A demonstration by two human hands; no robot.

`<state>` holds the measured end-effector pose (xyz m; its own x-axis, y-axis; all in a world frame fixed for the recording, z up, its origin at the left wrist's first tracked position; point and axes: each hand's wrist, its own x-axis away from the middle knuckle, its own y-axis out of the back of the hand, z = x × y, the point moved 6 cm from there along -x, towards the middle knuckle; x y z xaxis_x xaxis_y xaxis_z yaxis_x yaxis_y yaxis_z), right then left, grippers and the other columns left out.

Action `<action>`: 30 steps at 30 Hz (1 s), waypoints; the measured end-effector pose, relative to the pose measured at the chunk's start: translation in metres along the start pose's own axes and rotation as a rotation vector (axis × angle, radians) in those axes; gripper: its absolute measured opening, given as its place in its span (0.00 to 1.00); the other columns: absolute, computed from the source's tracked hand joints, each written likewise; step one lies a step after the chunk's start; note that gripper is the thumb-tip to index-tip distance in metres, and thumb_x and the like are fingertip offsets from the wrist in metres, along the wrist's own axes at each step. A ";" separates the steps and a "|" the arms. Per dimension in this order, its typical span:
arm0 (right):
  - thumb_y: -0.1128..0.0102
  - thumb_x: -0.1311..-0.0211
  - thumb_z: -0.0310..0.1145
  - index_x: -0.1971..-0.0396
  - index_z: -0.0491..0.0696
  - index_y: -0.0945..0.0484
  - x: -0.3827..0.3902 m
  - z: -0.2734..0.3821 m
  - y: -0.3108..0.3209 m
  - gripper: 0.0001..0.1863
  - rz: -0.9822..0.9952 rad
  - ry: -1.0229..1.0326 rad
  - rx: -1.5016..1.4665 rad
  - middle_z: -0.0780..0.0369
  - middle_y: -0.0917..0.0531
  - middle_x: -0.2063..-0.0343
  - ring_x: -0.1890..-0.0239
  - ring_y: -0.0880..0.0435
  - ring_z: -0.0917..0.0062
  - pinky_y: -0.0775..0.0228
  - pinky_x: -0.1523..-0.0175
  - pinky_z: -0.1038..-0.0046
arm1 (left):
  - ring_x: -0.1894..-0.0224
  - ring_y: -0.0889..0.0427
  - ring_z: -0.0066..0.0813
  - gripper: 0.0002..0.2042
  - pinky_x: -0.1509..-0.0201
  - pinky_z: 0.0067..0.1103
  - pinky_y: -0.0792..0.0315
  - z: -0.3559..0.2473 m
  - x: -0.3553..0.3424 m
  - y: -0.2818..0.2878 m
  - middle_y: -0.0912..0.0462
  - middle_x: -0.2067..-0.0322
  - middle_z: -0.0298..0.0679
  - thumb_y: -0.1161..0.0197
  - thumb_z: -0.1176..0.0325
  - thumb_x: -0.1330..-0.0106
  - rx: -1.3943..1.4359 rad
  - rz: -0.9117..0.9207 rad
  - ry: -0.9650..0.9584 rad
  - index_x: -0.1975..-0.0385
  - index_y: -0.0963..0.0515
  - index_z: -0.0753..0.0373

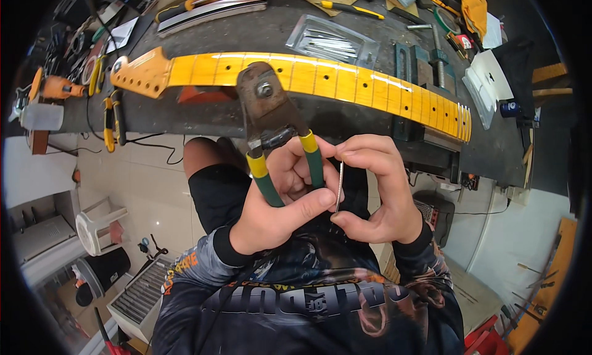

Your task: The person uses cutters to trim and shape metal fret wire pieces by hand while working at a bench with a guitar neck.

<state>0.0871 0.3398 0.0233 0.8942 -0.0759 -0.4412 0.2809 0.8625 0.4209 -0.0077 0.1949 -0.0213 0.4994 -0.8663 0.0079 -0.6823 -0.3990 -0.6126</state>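
Both hands work close to my chest: left hand [280, 198] clenched on the green-handled end nippers [271, 123], right hand [376, 191] pinching a thin, stiff, probably slippery fret wire [340, 185] by its ends, near the guitar neck [296, 74] on the bench [345, 123].

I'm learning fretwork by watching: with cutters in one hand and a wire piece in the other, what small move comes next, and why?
Probably bring the wire up into the cutters' head. The left hand holds the cutters by their green handles, head pointing away toward the neck, while the right hand pinches the wire upright, well below that head.
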 end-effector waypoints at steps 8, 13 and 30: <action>0.21 0.36 0.33 0.30 0.45 0.26 0.003 -0.003 -0.029 0.35 -0.018 -0.075 -0.370 0.56 0.21 0.35 0.35 0.20 0.63 0.29 0.30 0.60 | 0.55 0.14 0.31 0.28 0.51 0.27 0.19 -0.012 0.024 0.007 0.16 0.58 0.42 0.26 0.76 0.26 -0.028 -0.131 -0.050 0.30 0.31 0.65; 0.36 0.20 0.27 0.41 0.42 0.22 -0.001 -0.015 -0.053 0.14 -0.025 -0.383 -0.694 0.63 0.22 0.45 0.45 0.21 0.80 0.26 0.40 0.73 | 0.54 0.14 0.28 0.28 0.49 0.26 0.19 -0.017 0.031 0.012 0.16 0.54 0.42 0.26 0.77 0.26 -0.157 -0.197 -0.040 0.29 0.32 0.66; 0.42 0.13 0.24 0.42 0.41 0.22 -0.010 -0.005 -0.020 0.08 -0.316 -0.299 -0.195 0.65 0.15 0.63 0.63 0.20 0.86 0.26 0.56 0.79 | 0.31 0.18 0.47 0.39 0.23 0.32 0.30 -0.031 0.038 0.032 0.19 0.32 0.52 0.39 0.86 0.37 -1.118 -0.102 -0.024 0.20 0.31 0.65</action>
<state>0.0705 0.3257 0.0155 0.8446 -0.4656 -0.2643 0.5102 0.8497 0.1334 -0.0273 0.1393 -0.0159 0.5826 -0.8128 -0.0053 -0.7271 -0.5241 0.4435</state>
